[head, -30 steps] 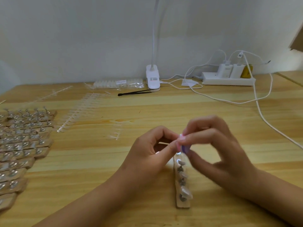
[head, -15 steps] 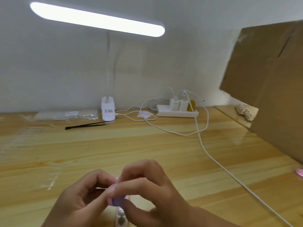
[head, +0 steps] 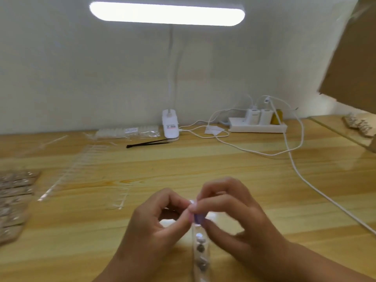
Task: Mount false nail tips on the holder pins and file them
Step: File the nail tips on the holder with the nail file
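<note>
A wooden holder strip (head: 200, 253) with several metal pins lies on the table, running from the bottom edge up to my fingers. My left hand (head: 154, 226) pinches thumb and forefinger together at the strip's far end, on what looks like a small clear nail tip (head: 191, 202). My right hand (head: 234, 218) meets it from the right and grips a small purple file (head: 198, 217) against that tip. The fingertips of both hands touch. The far pin is hidden under them.
Several more holder strips (head: 14, 200) lie at the left edge, with clear nail-tip racks (head: 67, 176) beside them. Black tweezers (head: 148, 143), a bag of tips (head: 128, 131), the lamp clamp (head: 170, 127) and a power strip (head: 257, 127) with a trailing cable (head: 317, 190) sit behind. Cardboard (head: 354, 64) stands on the right.
My view swung up and right toward the lamp, then came partly back down. Both hands stayed pinched together at the far end of the strip.
</note>
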`<act>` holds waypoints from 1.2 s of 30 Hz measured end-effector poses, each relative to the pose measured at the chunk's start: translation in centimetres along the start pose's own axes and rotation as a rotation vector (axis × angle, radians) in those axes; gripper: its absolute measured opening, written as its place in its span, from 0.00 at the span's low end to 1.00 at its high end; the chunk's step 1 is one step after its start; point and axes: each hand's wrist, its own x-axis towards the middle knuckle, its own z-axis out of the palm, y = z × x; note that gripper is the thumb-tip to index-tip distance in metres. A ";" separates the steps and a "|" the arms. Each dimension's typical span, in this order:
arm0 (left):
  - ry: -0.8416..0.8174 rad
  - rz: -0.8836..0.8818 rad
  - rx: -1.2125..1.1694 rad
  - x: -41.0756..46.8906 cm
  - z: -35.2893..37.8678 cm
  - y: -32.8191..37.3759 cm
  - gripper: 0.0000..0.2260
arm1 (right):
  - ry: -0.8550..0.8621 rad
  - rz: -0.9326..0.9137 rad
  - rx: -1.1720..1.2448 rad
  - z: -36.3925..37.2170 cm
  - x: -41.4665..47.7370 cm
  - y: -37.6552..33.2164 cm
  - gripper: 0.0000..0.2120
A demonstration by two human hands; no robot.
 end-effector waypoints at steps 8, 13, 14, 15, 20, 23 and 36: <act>-0.016 -0.002 0.008 -0.2 0.0 0.1 0.03 | -0.018 0.022 0.013 -0.1 0.1 0.2 0.11; 0.015 -0.033 -0.010 -0.2 -0.1 0.1 0.04 | 0.042 0.084 -0.034 -0.8 0.4 0.5 0.10; -0.001 -0.025 -0.009 -0.2 -0.1 0.1 0.04 | 0.020 0.040 -0.021 -0.6 0.3 0.3 0.10; -0.016 -0.021 -0.011 -0.3 -0.1 0.1 0.04 | -0.008 0.007 -0.023 -0.4 0.2 0.2 0.11; -0.019 -0.054 -0.032 -0.2 -0.4 -0.1 0.02 | 0.033 0.119 0.021 -0.7 0.6 0.8 0.11; -0.069 0.026 0.020 -0.2 -0.2 -0.1 0.01 | -0.013 0.017 0.081 -0.4 0.3 0.0 0.10; -0.129 0.123 0.093 -0.3 -0.1 0.2 0.06 | -0.023 -0.044 -0.022 -0.4 0.0 -0.3 0.11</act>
